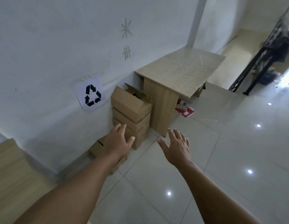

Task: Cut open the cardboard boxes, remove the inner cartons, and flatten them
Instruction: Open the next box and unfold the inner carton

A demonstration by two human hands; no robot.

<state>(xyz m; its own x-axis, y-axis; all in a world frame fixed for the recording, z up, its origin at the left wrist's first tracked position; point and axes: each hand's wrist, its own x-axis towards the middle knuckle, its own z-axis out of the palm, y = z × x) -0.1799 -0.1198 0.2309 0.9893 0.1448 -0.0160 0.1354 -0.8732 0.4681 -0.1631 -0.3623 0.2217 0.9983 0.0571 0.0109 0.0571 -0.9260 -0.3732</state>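
Above the floor (205,159), both hands reach out with fingers spread and holding nothing, left hand (117,143) before the stacked boxes (132,117) (top one open) between wall (51,46) and counter (180,73), right hand (176,146) just beside them.

Head view: worn on the person's head, tilted, looking forward and down.
Faces: stacked boxes (131,115) against the wall (51,46).
Nearness: arm's reach.

Three stacked cardboard boxes (131,118) at centre, one table (180,73) upper right, one recycling sign (92,95) centre left, two hands.
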